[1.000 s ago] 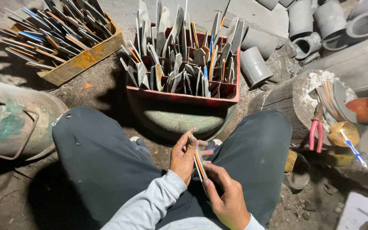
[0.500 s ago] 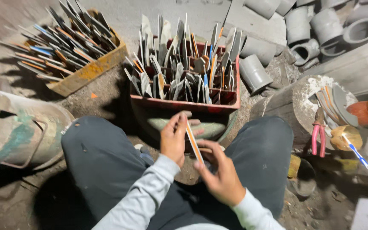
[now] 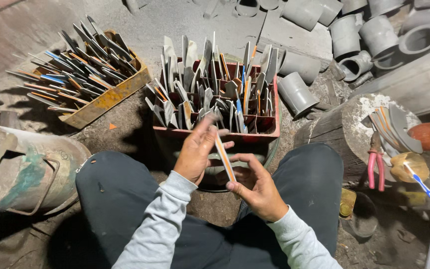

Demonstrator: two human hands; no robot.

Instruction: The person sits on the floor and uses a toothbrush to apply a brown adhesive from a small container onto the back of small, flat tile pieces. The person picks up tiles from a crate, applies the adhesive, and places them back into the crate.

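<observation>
I sit with knees apart, both hands raised over my lap. My left hand pinches the upper end of a thin flat strip with an orange edge. My right hand grips the same strip at its lower end. The strip stands nearly upright, tilted slightly left. Just beyond my hands is a red crate packed with several grey metal blades standing on end, resting on a round green-rimmed vessel.
A yellow wooden box of more blades lies at the back left. A rusty metal drum sits by my left knee. Grey pipe sections are piled at the back right. A wooden stump holds pink-handled pliers and blades.
Both hands have lifted the strip up and forward, from low on my lap toward the red crate's front edge. My head has leaned closer too.
</observation>
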